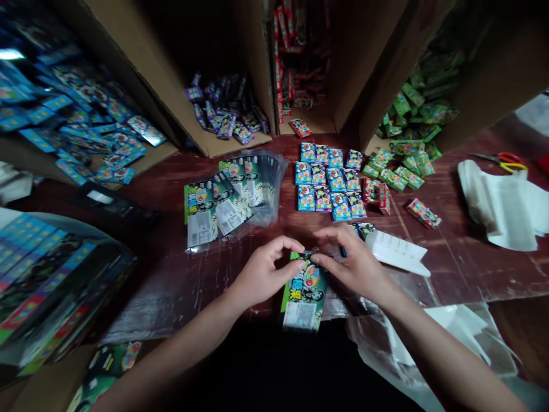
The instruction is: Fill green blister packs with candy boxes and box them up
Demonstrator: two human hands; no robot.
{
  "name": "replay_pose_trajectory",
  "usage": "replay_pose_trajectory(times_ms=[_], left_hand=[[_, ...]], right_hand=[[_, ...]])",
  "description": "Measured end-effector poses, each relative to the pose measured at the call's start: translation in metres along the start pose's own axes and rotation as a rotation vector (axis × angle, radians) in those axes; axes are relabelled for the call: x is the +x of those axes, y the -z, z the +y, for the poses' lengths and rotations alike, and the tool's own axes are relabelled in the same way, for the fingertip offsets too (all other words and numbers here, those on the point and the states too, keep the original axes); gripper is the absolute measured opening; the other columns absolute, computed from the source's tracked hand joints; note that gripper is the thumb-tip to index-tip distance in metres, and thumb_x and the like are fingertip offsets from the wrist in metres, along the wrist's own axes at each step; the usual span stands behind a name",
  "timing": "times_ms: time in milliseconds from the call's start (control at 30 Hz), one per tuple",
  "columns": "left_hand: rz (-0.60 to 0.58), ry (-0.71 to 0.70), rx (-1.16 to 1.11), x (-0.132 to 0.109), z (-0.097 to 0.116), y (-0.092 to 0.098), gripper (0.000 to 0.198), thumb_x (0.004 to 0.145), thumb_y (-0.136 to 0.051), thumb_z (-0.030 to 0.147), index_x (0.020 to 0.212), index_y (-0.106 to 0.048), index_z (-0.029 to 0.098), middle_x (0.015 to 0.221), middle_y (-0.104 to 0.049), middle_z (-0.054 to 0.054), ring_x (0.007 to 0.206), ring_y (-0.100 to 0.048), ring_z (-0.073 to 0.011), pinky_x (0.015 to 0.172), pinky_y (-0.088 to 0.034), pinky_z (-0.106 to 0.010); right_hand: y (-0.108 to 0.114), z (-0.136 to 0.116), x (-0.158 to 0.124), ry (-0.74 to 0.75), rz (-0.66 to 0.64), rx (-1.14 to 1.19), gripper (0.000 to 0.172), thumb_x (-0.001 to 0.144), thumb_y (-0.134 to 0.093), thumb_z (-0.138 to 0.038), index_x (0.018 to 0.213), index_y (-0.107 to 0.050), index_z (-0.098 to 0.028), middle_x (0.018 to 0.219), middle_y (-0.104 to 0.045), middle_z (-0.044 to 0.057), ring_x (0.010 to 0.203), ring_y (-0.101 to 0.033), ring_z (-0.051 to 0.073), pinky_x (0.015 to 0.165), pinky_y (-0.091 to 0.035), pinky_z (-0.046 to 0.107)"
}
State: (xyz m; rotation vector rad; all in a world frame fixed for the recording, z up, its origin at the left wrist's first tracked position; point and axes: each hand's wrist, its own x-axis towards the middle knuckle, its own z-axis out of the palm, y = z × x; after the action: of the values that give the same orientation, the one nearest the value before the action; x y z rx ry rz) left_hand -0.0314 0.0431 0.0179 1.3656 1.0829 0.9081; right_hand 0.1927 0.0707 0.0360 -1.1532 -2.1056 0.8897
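Note:
A printed green and black plastic bag (303, 294) lies in front of me at the table's near edge, its top edge between my hands. My left hand (266, 270) pinches the bag's upper left with thumb and index finger. At the upper right, my right hand (354, 260) has its thumb on the edge, with the index finger curved above it; the other fingertips are hidden. Beyond my hands, small blue and purple boxes (337, 180) sit in paired groups. More printed bags (218, 200) are fanned out to the left. A folded white paper piece (397, 252) lies beside my right hand.
Cardboard boxes hold blue packs (77, 120), purple packs (227, 117), red packs (295, 74) and green packs (422, 111). Scissors (508, 161) and a white wrapper (489, 200) lie right. A black object (120, 206) and stacked packages (38, 274) are left.

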Motion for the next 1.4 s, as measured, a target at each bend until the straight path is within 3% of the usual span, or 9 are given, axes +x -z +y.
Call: replay_pose_trajectory(times_ms=[200,367,467,533,667,867,1000,1200,1400], left_hand=[[0.201,0.038,-0.093,-0.029,0.002,0.008,0.024,0.089,-0.065,0.022,0.113,-0.064,0.023,0.118,-0.070,-0.008,0.108,-0.068,-0.0220,0.093,-0.056,-0.038],[0.553,0.097,0.283,-0.074,0.001,0.114,0.032,0.093,-0.056,0.027,0.124,-0.062,0.020,0.124,-0.070,-0.009,0.113,-0.066,-0.0217,0.099,-0.054,-0.039],[0.569,0.167,0.661,-0.095,-0.002,0.176,0.036,0.094,-0.050,0.028,0.127,-0.060,0.017,0.123,-0.071,-0.011,0.112,-0.069,-0.0234,0.098,-0.055,-0.041],[0.603,0.169,0.820,-0.099,-0.005,0.192,0.037,0.093,-0.049,0.024,0.127,-0.062,0.016,0.131,-0.068,-0.012,0.125,-0.062,-0.0268,0.109,-0.048,-0.046],[0.535,0.099,1.075,-0.106,-0.018,0.162,0.035,0.097,-0.050,0.027,0.128,-0.066,0.023,0.153,-0.053,-0.008,0.147,-0.041,-0.0278,0.124,-0.031,-0.047],[0.460,0.142,1.337,-0.118,-0.036,0.123,0.044,0.093,-0.062,0.044,0.133,-0.064,0.026,0.159,-0.044,-0.010,0.150,-0.034,-0.0390,0.121,-0.031,-0.058],[0.585,0.094,1.231,-0.074,-0.014,0.128,0.036,0.099,-0.050,0.043,0.124,-0.064,0.021,0.141,-0.060,-0.016,0.136,-0.053,-0.0349,0.115,-0.039,-0.052],[0.403,0.495,1.074,0.029,0.003,0.123,0.068,0.080,-0.070,0.060,0.127,-0.056,0.012,0.105,-0.075,-0.021,0.103,-0.072,-0.0371,0.084,-0.053,-0.039],[0.420,0.423,1.105,0.030,0.001,0.122,0.051,0.089,-0.064,0.045,0.130,-0.053,0.017,0.110,-0.072,-0.018,0.106,-0.070,-0.0358,0.087,-0.052,-0.042]], right_hand=[[-0.023,0.000,0.021,0.135,-0.103,-0.022,0.012,0.099,-0.061,-0.032,0.108,-0.069,-0.031,0.105,-0.063,0.007,0.106,-0.061,0.025,0.089,-0.052,0.044],[-0.084,-0.030,0.096,0.328,-0.155,-0.141,0.047,0.102,-0.051,-0.042,0.148,-0.050,-0.033,0.151,-0.049,0.011,0.139,-0.046,0.032,0.112,-0.042,0.057],[-0.133,-0.043,0.131,0.552,-0.311,-0.346,0.068,0.093,-0.065,-0.048,0.154,-0.043,-0.028,0.165,-0.034,0.012,0.150,-0.033,0.036,0.119,-0.031,0.061],[-0.160,-0.043,0.143,0.679,-0.403,-0.431,0.076,0.088,-0.070,-0.054,0.152,-0.046,-0.023,0.162,-0.038,0.014,0.150,-0.036,0.035,0.122,-0.026,0.060],[-0.179,-0.029,0.142,0.763,-0.386,-0.474,0.045,0.101,-0.055,-0.043,0.139,-0.061,-0.021,0.146,-0.059,0.013,0.139,-0.052,0.029,0.125,-0.022,0.056],[-0.143,-0.008,0.110,0.668,-0.309,-0.510,0.035,0.102,-0.054,-0.035,0.132,-0.067,-0.022,0.144,-0.062,0.011,0.136,-0.056,0.029,0.119,-0.037,0.054],[-0.132,0.000,0.079,0.603,-0.299,-0.512,0.038,0.103,-0.052,-0.037,0.136,-0.064,-0.022,0.148,-0.058,0.008,0.139,-0.053,0.027,0.117,-0.043,0.049],[-0.142,0.007,0.059,0.463,-0.284,-0.386,0.039,0.103,-0.051,-0.034,0.140,-0.061,-0.023,0.152,-0.054,0.007,0.144,-0.047,0.028,0.120,-0.038,0.055],[-0.116,-0.005,0.063,0.465,-0.246,-0.280,0.038,0.103,-0.052,-0.036,0.138,-0.063,-0.025,0.154,-0.052,0.008,0.146,-0.044,0.027,0.122,-0.037,0.052]])
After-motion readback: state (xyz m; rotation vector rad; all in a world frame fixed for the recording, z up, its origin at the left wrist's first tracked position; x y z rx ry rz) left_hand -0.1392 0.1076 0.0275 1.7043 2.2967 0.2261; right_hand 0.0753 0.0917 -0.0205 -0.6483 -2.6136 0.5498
